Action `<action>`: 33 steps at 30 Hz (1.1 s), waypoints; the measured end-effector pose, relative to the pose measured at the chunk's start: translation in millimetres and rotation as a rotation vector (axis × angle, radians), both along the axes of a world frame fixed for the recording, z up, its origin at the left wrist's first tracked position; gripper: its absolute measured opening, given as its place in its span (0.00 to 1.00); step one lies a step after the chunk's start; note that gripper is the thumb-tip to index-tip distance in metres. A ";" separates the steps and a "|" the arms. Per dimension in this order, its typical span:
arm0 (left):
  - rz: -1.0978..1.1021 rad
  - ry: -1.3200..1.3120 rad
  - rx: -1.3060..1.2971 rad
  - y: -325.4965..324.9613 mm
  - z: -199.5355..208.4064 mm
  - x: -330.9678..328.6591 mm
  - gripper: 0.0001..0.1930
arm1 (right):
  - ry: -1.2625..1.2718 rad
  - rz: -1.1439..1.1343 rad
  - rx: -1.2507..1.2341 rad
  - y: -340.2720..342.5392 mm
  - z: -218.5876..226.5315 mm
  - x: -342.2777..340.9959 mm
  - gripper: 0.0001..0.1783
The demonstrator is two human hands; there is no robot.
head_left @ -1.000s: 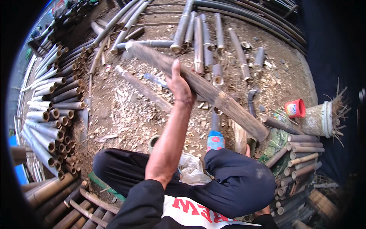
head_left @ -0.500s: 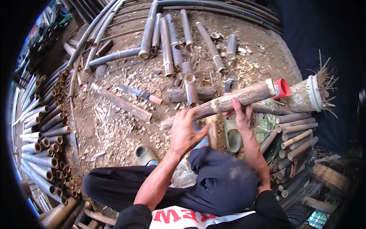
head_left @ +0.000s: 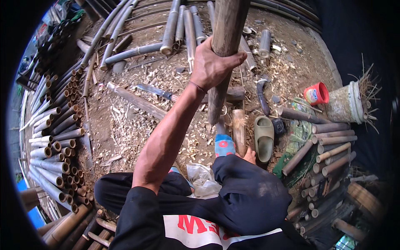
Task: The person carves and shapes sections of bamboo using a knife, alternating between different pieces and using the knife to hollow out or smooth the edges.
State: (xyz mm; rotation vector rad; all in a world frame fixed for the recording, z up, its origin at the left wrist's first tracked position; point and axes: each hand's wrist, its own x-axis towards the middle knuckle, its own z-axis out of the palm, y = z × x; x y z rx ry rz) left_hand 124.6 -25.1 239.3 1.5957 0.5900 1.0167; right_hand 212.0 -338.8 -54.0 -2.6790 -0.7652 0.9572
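Note:
My left hand [head_left: 214, 66] is wrapped around a thick brown bamboo pole [head_left: 227, 25] that stands nearly upright in front of me. The pole's lower end comes down by my foot in a blue sandal [head_left: 225, 146]. My right hand is out of sight. I sit on the ground with my knees bent, in dark trousers. A long knife [head_left: 156, 91] lies on the dirt to the left of the pole, and a short bamboo piece [head_left: 238, 129] lies beside my foot.
Cut bamboo tubes are stacked at the left [head_left: 54, 141] and the right [head_left: 331, 143]. Long poles [head_left: 183, 25] lie at the back. A green sandal [head_left: 263, 137], a curved blade [head_left: 262, 93], a red cup [head_left: 316, 92] and a white bucket [head_left: 346, 103] sit to the right. Wood chips cover the dirt.
The pole, held crosswise with both hands half a second ago, now stands upright in my left hand alone. My right hand has left the pole and the view.

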 end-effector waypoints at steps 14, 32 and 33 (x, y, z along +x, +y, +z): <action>0.122 -0.006 0.122 -19.5 -9.6 44.4 0.27 | 0.380 -0.116 0.723 -34.3 30.4 55.1 0.41; -0.257 -0.103 0.275 -54.1 -18.9 18.9 0.32 | -0.289 0.281 1.059 -19.6 521.7 82.9 0.53; -0.287 -0.044 0.262 -49.7 -18.2 16.3 0.32 | -0.351 0.334 0.968 -17.2 507.2 83.2 0.52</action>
